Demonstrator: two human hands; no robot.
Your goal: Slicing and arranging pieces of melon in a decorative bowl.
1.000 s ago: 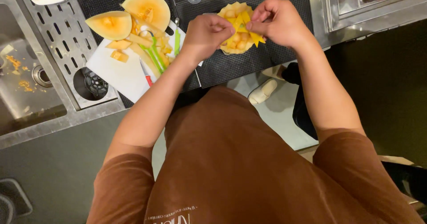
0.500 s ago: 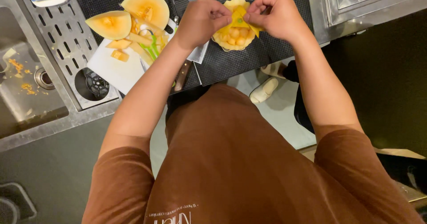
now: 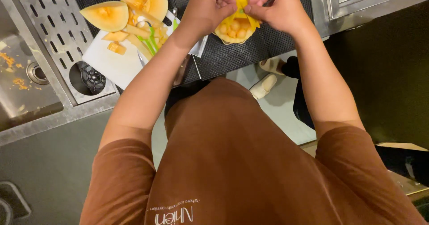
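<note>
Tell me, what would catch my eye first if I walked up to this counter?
Most likely the carved melon bowl, filled with melon balls and ringed by yellow petal-like points, on the black mat at the top centre. The left hand and right hand meet just above it, fingers pinched at its rim. To the left, two cut melon halves lie by a white cutting board.

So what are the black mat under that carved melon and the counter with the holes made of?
The black mat looks like rubber or soft plastic: matt, with a fine grid of dimples. The perforated counter looks like brushed stainless steel: grey, dully reflective, with punched slots. The carved melon is orange fruit flesh, cut into petals.
</note>
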